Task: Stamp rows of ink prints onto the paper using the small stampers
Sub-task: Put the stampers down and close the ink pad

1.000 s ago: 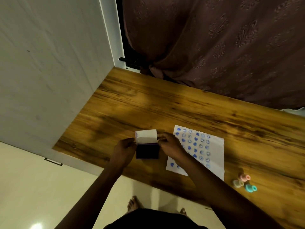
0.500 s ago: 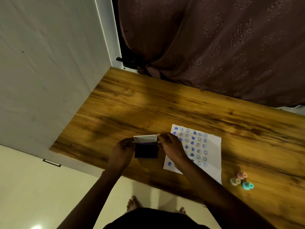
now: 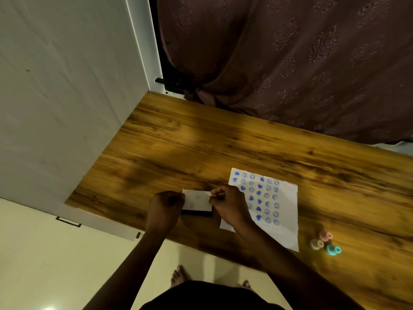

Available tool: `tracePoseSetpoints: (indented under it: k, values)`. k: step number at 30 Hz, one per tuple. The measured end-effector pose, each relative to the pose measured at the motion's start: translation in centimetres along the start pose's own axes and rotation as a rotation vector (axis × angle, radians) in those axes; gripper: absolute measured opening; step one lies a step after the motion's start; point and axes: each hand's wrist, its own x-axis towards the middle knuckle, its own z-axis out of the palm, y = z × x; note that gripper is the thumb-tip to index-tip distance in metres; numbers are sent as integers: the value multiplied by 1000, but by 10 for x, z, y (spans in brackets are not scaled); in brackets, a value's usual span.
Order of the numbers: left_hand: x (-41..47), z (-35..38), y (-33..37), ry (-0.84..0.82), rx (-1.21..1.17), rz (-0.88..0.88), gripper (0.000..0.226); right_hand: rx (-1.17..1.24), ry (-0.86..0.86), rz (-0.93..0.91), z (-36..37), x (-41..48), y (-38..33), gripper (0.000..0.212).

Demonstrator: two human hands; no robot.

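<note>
Pinching the flat rectangular ink pad (image 3: 197, 203) by its white lid, left hand (image 3: 165, 208) and right hand (image 3: 228, 204) grip opposite edges.

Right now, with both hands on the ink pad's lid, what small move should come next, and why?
Probably press the white lid fully down onto the dark ink pad and let go. The left hand and right hand pinch its two ends, and it already covers nearly the whole pad. The paper carries rows of blue prints, and the stampers lie aside, unheld.
</note>
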Motion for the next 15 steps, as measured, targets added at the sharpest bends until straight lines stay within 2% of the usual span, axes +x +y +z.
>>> tracePoseSetpoints:
  k: [2,5,11,15]
  values:
    - [2,1,-1,2,75,-14,5,-27,16,-17,0,-2,1,18]
    - [3,1,-3,-7,141,11,15,-43,21,-47,1,-5,3,22]
    - [0,0,-3,-10,85,-16,33,-73,23,-77,1,-9,5,26]
    - [1,-1,-4,-24,89,-20,24,-89,27,-72,1,-12,7,24]
